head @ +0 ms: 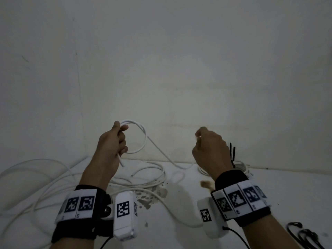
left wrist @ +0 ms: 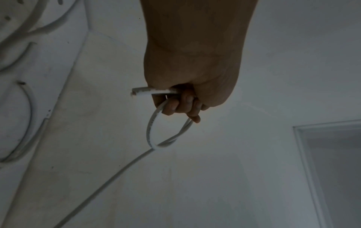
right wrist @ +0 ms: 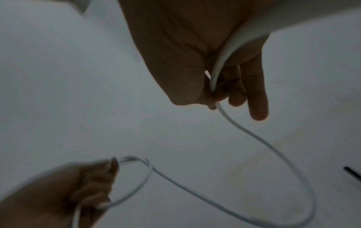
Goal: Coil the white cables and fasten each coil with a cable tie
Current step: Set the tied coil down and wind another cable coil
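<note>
My left hand [head: 111,142] grips a small loop of smooth round white cable [head: 142,139]; at three o'clock, my right hand [head: 209,150] pinches its trailing strand.

Two hands [head: 111,142], one finished coil [head: 240,167], two wrist cameras [head: 124,215]

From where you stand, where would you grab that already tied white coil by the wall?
Take the tied coil across its bundled strands, beside the upright black cable tie, coming down from above. It seems to lie flat by the wall, half hidden behind the right hand.
</note>
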A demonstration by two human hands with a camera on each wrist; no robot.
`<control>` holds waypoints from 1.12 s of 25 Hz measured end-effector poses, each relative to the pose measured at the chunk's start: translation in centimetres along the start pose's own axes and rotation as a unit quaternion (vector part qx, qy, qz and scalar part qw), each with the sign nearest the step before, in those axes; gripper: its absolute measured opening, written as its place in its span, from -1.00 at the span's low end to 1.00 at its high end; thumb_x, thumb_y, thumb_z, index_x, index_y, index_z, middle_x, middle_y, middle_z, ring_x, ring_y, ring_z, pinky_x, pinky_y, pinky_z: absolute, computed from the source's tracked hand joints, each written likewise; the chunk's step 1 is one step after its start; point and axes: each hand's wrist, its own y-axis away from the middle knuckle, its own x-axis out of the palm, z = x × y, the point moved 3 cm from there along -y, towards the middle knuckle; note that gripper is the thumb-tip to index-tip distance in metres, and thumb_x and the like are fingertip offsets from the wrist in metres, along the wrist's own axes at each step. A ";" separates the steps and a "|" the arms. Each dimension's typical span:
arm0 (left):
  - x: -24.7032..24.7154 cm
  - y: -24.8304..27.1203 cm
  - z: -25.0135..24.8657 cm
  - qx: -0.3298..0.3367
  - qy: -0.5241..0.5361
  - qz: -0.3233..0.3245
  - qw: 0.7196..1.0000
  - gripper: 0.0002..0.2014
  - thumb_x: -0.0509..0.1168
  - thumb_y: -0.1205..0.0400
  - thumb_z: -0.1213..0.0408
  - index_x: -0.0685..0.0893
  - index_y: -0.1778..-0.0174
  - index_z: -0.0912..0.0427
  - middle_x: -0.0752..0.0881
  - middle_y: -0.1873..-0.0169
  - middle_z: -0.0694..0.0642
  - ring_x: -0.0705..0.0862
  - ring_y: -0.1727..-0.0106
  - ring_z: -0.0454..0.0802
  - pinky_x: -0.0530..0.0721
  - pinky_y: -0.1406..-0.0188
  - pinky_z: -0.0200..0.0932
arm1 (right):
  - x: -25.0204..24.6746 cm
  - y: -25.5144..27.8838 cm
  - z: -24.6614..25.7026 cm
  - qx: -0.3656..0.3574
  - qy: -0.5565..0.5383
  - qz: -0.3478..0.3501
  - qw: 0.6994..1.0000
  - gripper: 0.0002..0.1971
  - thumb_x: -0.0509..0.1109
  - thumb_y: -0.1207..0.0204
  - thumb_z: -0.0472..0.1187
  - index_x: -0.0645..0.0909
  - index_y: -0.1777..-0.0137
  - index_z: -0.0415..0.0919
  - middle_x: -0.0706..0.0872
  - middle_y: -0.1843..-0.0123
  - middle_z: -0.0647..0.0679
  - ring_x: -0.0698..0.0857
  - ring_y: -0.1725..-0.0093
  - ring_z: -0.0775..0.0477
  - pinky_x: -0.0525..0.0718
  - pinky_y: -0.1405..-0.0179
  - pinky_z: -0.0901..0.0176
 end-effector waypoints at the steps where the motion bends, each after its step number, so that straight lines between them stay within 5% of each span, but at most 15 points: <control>1: 0.0 0.0 0.1 -0.005 0.011 0.004 1.000 -0.62 0.07 -0.81 0.01 0.65 0.11 0.16 0.24 0.62 -0.10 0.14 0.64 -0.20 0.17 0.66 -0.30 | -0.3 0.1 0.0 0.011 -0.004 0.006 1.000 -0.76 0.20 -0.60 -0.32 0.51 -0.24 -0.21 0.61 -0.15 -0.17 0.60 -0.17 -0.28 0.47 0.09 0.03; 3: 0.3 0.0 0.3 -0.015 0.024 0.019 0.999 -0.62 0.06 -0.80 0.00 0.65 0.11 0.15 0.24 0.60 -0.10 0.14 0.63 -0.20 0.15 0.65 -0.30 | -0.1 0.3 0.1 0.001 0.084 0.066 0.994 -0.68 0.25 -0.59 -0.27 0.50 -0.33 -0.19 0.44 -0.41 -0.25 0.39 -0.43 -0.34 0.50 -0.22 -0.09; 5: 0.8 0.3 0.3 -0.017 0.021 0.041 0.999 -0.62 0.06 -0.81 0.01 0.64 0.12 0.15 0.23 0.60 -0.11 0.13 0.64 -0.21 0.12 0.66 -0.30 | 1.0 0.2 0.5 -0.038 0.116 0.143 0.982 -0.51 0.32 -0.61 -0.16 0.38 -0.54 -0.12 0.23 -0.62 -0.28 0.13 -0.64 -0.35 0.28 -0.56 -0.23; 8: 2.0 1.0 -0.3 -0.014 0.040 0.073 0.996 -0.64 0.07 -0.81 0.04 0.63 0.15 0.15 0.23 0.60 -0.11 0.13 0.66 -0.21 0.13 0.66 -0.30 | 4.5 -0.4 1.4 -0.103 0.000 0.295 0.950 -0.20 0.36 -0.65 0.07 0.02 -0.76 -0.10 0.15 -0.75 -0.15 0.14 -0.72 -0.17 0.18 -0.67 -0.03; 10: 2.4 1.5 -1.0 -0.015 0.066 0.088 0.994 -0.64 0.08 -0.80 0.05 0.61 0.19 0.15 0.23 0.61 -0.11 0.12 0.67 -0.22 0.12 0.66 -0.30 | 7.8 -0.7 1.1 -0.095 -0.018 0.341 0.935 -0.18 0.31 -0.67 0.11 -0.05 -0.77 -0.12 0.14 -0.76 -0.12 0.19 -0.71 -0.15 0.20 -0.65 0.04; 12: 2.2 1.6 -1.5 -0.009 0.091 0.089 0.992 -0.63 0.08 -0.80 0.05 0.62 0.19 0.15 0.23 0.62 -0.11 0.12 0.68 -0.21 0.12 0.65 -0.30 | 10.7 -0.6 0.0 -0.089 -0.005 0.322 0.942 -0.42 0.23 -0.71 0.10 0.30 -0.66 -0.13 0.39 -0.63 -0.20 0.38 -0.59 -0.20 0.36 -0.58 -0.04; 14: 1.7 1.2 -1.7 -0.005 0.121 0.077 0.990 -0.63 0.05 -0.81 0.05 0.61 0.16 0.15 0.25 0.62 -0.11 0.13 0.68 -0.21 0.11 0.62 -0.30 | 12.2 0.3 -1.1 -0.068 -0.060 0.296 0.951 -0.68 0.12 -0.76 0.10 0.61 -0.16 -0.08 0.67 -0.25 -0.14 0.62 -0.29 -0.19 0.56 -0.34 -0.07; 16: 0.9 0.5 -1.5 -0.004 0.152 0.062 0.986 -0.63 0.01 -0.82 0.05 0.59 0.15 0.13 0.27 0.62 -0.11 0.14 0.68 -0.20 0.12 0.59 -0.29 | 12.3 1.3 -1.8 -0.020 -0.195 0.276 0.941 -0.62 0.02 -0.78 0.12 0.51 0.13 -0.04 0.71 0.08 -0.02 0.68 0.01 -0.09 0.63 -0.11 0.01; 19: 0.3 -0.3 -0.7 -0.024 0.180 0.043 0.982 -0.63 -0.04 -0.82 0.10 0.60 0.14 0.13 0.29 0.62 -0.11 0.18 0.67 -0.19 0.21 0.60 -0.30 | 10.5 2.3 -1.5 0.042 -0.345 0.165 0.923 -0.57 0.05 -0.77 0.10 0.37 0.30 -0.10 0.59 0.43 0.03 0.57 0.43 0.03 0.54 0.31 0.11; 21: 0.5 -0.5 -0.2 -0.034 0.190 0.038 0.980 -0.66 -0.04 -0.80 0.17 0.61 0.11 0.14 0.30 0.61 -0.09 0.20 0.65 -0.19 0.27 0.53 -0.28 | 8.8 2.1 -0.3 -0.012 -0.249 0.065 0.966 -0.59 0.11 -0.77 0.05 0.37 0.31 -0.11 0.47 0.48 0.06 0.45 0.49 0.07 0.40 0.33 0.10; 23: 0.8 -0.5 0.2 -0.036 0.193 0.033 0.980 -0.68 -0.03 -0.80 0.19 0.62 0.07 0.13 0.32 0.59 -0.08 0.23 0.62 -0.17 0.30 0.44 -0.25 | 6.9 2.2 1.6 -0.086 -0.187 0.039 0.978 -0.77 0.13 -0.77 -0.05 0.42 0.06 -0.16 0.49 0.44 0.01 0.46 0.45 -0.06 0.33 0.41 0.05; 25: 1.1 -0.4 0.5 -0.025 0.199 0.031 0.979 -0.68 -0.03 -0.83 0.17 0.62 0.02 0.14 0.34 0.55 -0.07 0.27 0.58 -0.17 0.34 0.37 -0.24 | 5.3 3.1 3.9 -0.176 -0.147 0.085 0.970 -0.85 0.12 -0.74 -0.14 0.33 -0.16 -0.22 0.51 0.35 -0.07 0.45 0.39 -0.20 0.30 0.45 0.02; 28: 1.7 -0.1 0.7 -0.012 0.188 0.038 0.981 -0.70 -0.01 -0.84 0.16 0.62 -0.03 0.15 0.36 0.48 -0.05 0.31 0.53 -0.17 0.38 0.29 -0.22 | 4.0 5.1 6.7 -0.265 -0.098 0.165 0.945 -0.90 0.17 -0.66 -0.27 0.28 -0.04 -0.22 0.49 0.25 -0.17 0.47 0.29 -0.25 0.28 0.45 0.01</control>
